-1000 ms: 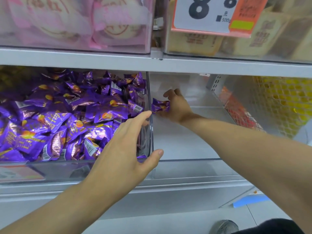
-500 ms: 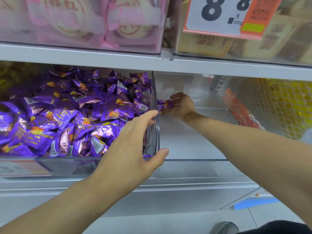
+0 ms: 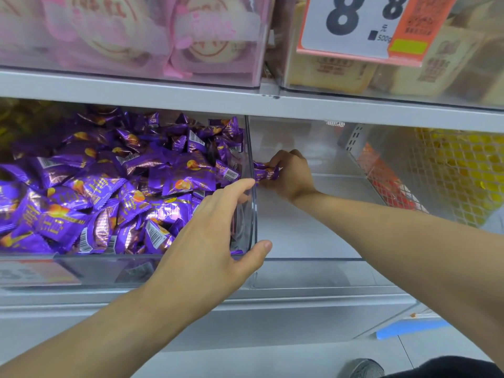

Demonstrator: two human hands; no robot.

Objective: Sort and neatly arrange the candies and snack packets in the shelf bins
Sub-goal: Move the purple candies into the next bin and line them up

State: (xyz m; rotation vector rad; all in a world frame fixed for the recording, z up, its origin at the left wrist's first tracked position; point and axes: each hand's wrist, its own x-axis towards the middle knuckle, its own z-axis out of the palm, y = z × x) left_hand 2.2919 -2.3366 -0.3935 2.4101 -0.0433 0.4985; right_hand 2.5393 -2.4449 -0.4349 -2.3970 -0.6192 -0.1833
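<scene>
A purple candy [image 3: 266,173] is pinched by the right hand [image 3: 289,177] in the near-empty clear bin [image 3: 313,264], right against the divider wall [image 3: 252,186] it shares with the full bin [image 3: 109,264]. The grip is clenched on the wrapper; possibly a second candy is held too, cannot be told.

The left hand [image 3: 207,241] is laid over the divider's top edge, fingers straight and relaxed, thumb on the empty-bin side. Nothing is grasped; the wall is just steadied.

Handling, judged:
- Candy: light, small; the foil wrapper is crinkly and slick and gives under pressure. Contents probably firm.
- Best taken across the body. Crimped ends can be pinched but may slip or tear.
- Purple candy pile [image 3: 109,192]: loose and heaped up to the divider; likely to shift and spill over if pushed. Better scooped in handfuls than picked singly.
- Bin walls: thin clear plastic, probably flexible, so light pressure is advised.

A price sign [image 3: 360,25] is hung on the shelf [image 3: 136,90] above. Pink packets [image 3: 131,31] and tan packets [image 3: 341,69] are stocked above, and a yellow mesh bag [image 3: 458,170] is seen to the right.
</scene>
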